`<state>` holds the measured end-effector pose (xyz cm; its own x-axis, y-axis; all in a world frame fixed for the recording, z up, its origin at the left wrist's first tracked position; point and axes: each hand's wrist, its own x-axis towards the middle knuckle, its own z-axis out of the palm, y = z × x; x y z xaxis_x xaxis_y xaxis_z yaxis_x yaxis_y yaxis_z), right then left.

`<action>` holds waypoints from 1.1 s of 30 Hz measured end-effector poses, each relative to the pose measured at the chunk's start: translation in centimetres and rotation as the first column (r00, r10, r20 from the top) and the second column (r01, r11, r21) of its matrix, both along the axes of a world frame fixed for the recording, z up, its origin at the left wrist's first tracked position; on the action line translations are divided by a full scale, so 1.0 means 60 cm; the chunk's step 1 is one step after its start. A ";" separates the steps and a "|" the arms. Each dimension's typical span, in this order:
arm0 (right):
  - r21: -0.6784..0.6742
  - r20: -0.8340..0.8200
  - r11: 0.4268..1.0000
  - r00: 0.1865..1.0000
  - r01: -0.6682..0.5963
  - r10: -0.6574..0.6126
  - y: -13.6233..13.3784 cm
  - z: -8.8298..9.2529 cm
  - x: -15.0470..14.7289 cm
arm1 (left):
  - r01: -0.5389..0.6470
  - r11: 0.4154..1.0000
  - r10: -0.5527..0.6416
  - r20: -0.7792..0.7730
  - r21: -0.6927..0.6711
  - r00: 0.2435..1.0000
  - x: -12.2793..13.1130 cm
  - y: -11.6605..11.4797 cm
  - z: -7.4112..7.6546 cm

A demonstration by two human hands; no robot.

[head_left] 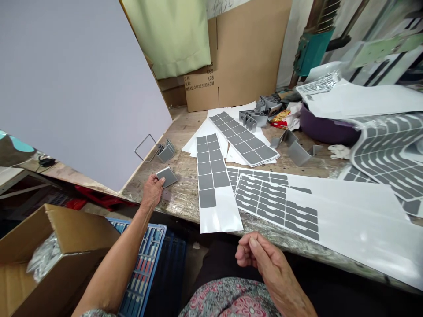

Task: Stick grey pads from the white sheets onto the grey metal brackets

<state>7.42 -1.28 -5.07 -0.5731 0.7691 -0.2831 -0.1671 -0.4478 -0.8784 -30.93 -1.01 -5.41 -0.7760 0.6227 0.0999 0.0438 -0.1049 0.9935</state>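
Observation:
My left hand (152, 190) pinches a small grey rectangular piece (168, 176) by its left edge, at the table's near side. Just beyond it stand several folded grey metal pieces (165, 150) in a cluster, with a bent wire loop (145, 148) beside them. My right hand (261, 255) is in front of the table edge above my lap, fingers curled and thumb pressed against them; nothing shows in it. Nearest to it is a white backing sheet (221, 215) with grey rectangular stickers; its lower part is bare except for one sticker at the left.
More sticker sheets (244, 138) lie behind; notched stickers (277, 207) cover another sheet at right. Bent grey brackets (295, 147) and a purple bowl (325, 125) stand further right. A large pale panel (82, 79) rises at left. Below are a cardboard box (79, 231) and blue crate (158, 231).

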 end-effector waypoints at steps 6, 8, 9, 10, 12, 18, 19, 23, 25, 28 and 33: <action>-0.009 0.002 0.998 0.998 0.069 -0.069 -0.002 0.004 0.001 | -0.032 0.990 0.025 -0.051 -0.139 0.998 -0.030 -0.039 0.017; -0.002 -0.001 0.998 0.998 0.059 -0.059 0.000 0.002 0.000 | -0.057 0.987 0.049 -0.060 -0.151 0.997 -0.040 -0.048 0.024; 0.002 0.001 0.999 0.999 0.047 -0.047 0.001 0.001 -0.001 | -0.077 0.987 0.068 -0.064 -0.144 0.996 -0.043 -0.050 0.026; 0.006 0.007 0.999 0.999 0.035 -0.035 0.003 -0.001 -0.002 | -0.098 0.987 0.090 -0.066 -0.131 0.994 -0.046 -0.050 0.026; 0.011 0.022 1.000 1.000 0.012 -0.012 0.004 -0.003 -0.002 | -0.139 0.986 0.133 -0.068 -0.093 0.989 -0.051 -0.047 0.024; 0.032 0.030 0.999 1.000 -0.003 0.002 0.004 -0.002 0.000 | -0.187 0.975 0.175 -0.106 -0.117 0.979 -0.064 -0.047 0.024; 0.033 0.038 0.999 0.999 -0.008 0.007 0.004 0.001 0.001 | -0.176 0.974 0.160 -0.117 -0.143 0.980 -0.066 -0.053 0.028; 0.036 0.046 0.999 0.999 -0.003 0.001 0.005 0.007 0.003 | -0.102 0.965 0.069 -0.145 -0.241 0.987 -0.075 -0.086 0.048; 0.035 0.043 0.999 0.999 -0.015 0.014 0.005 0.004 0.001 | -0.099 0.962 0.060 -0.158 -0.253 0.986 -0.078 -0.093 0.050; 0.037 0.034 0.999 0.999 -0.038 0.037 0.003 -0.004 -0.005 | -0.139 0.966 0.094 -0.202 -0.220 0.975 -0.082 -0.076 0.040; 0.016 0.067 0.999 0.997 -0.041 0.040 -0.001 0.004 -0.009 | -0.172 0.961 0.095 -0.324 -0.219 0.941 -0.095 -0.002 0.017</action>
<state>6.88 -1.37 -4.86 -0.5844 0.7504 -0.3088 -0.0895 -0.4378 -0.8946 -36.62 -1.15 -4.42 -0.8085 0.5509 0.2069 0.3475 0.1633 0.9234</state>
